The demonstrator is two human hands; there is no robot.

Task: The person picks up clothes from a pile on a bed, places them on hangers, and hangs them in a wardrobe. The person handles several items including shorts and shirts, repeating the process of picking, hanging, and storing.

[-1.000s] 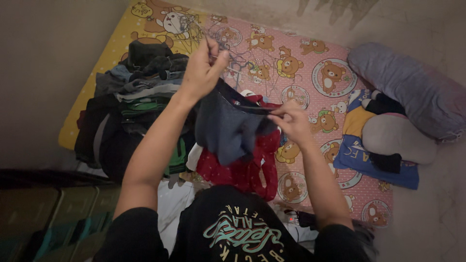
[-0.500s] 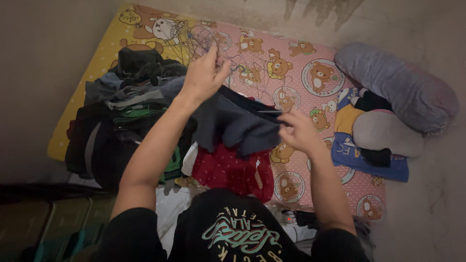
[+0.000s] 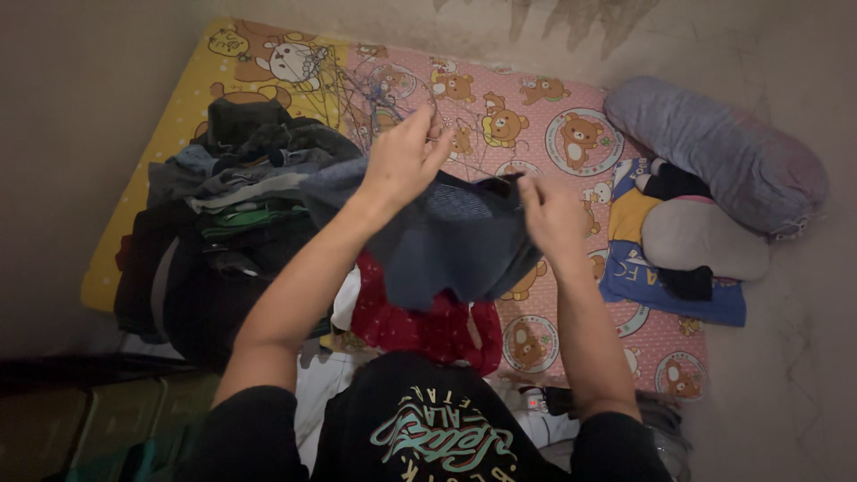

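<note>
A small dark grey-blue garment [image 3: 446,245] hangs in the air above the mattress, held by both my hands at its top edge. My left hand [image 3: 403,161] pinches the left side of its waistband; my right hand [image 3: 549,212] grips the right side. Below it lies a red dotted garment [image 3: 420,326] on the pink and yellow bear-print sheet [image 3: 544,120]. My black printed shirt fills the bottom of the view.
A heap of dark folded and loose clothes [image 3: 228,205] sits at the left of the mattress. Wire hangers [image 3: 370,80] lie at the far side. A grey bolster [image 3: 714,152], a pale pillow [image 3: 701,239] and a blue-yellow cloth [image 3: 665,299] lie at the right.
My hands came closer together and more level, the left dropping and the right rising. The garment is now bunched between them instead of hanging slanted.
</note>
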